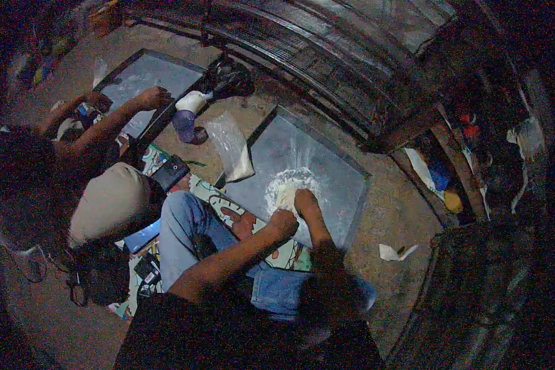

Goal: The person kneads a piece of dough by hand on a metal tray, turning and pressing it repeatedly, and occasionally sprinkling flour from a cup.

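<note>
A pale mass of flour or dough [282, 192] sits in a ring of white powder on a dark-framed grey board [339, 182] in front of me. My left hand [281, 222] is curled closed at the near side of the mass. My right hand [305, 200] is also closed, at its right side, with fingertips down against it. What either hand grips is hidden. A clear plastic bag [228, 145] with white contents at its bottom lies left of the board.
Another person's arm [108, 126] reaches over a second board [142, 71] at left. A purple cup [183, 126], black bag [228, 79] and phone [169, 172] lie between us. Metal bars [290, 55] run behind; a paper scrap [398, 251] lies at right.
</note>
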A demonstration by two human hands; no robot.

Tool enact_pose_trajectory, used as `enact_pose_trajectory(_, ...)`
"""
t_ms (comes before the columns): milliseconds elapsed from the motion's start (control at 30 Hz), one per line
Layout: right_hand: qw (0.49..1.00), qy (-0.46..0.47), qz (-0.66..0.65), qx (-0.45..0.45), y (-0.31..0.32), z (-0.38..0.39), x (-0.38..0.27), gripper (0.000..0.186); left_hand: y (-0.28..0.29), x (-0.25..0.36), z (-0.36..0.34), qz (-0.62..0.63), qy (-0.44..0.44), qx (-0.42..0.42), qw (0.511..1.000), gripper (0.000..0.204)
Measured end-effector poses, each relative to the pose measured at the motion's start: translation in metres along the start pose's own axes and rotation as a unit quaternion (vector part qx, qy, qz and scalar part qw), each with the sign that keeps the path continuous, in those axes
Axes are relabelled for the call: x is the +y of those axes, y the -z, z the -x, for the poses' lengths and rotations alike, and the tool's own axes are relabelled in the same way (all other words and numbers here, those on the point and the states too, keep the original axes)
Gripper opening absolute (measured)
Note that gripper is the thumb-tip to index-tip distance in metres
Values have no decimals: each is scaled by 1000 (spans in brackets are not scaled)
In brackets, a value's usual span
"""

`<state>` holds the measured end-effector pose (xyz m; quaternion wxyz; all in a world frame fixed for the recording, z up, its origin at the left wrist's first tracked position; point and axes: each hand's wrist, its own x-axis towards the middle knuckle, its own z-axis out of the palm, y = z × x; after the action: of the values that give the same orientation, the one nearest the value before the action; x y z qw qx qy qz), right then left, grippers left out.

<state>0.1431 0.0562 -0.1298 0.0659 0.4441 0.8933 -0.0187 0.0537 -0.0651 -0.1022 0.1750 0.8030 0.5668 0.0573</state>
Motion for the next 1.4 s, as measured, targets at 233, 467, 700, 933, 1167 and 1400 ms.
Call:
enact_pose_trajectory(233,995,-46,45,-81,25,1,-16,23,25,-39,-23,88,90,114,985,24)
enact_pose_trajectory(467,994,-4,110,-20,23,1,-29,18,-13,-58,-60,-29,101,91,990,30)
enact_pose_trajectory(700,996,-24,-52,-69,32,28,-21,25,1,-42,-68,-143,135,12,980,31)
enact_pose_trajectory(933,981,-98,-128,110,-27,64,-35,66,15,-39,-74,-192,124,-22,973,31)
enact_pose_trajectory(1167,961,-133,-221,101,-8,65,-47,34,36,-46,-74,-137,137,-130,972,46)
enact_pose_trajectory(1400,960,-140,-242,-15,33,36,-41,20,20,-81,-55,-186,10,-25,982,46)
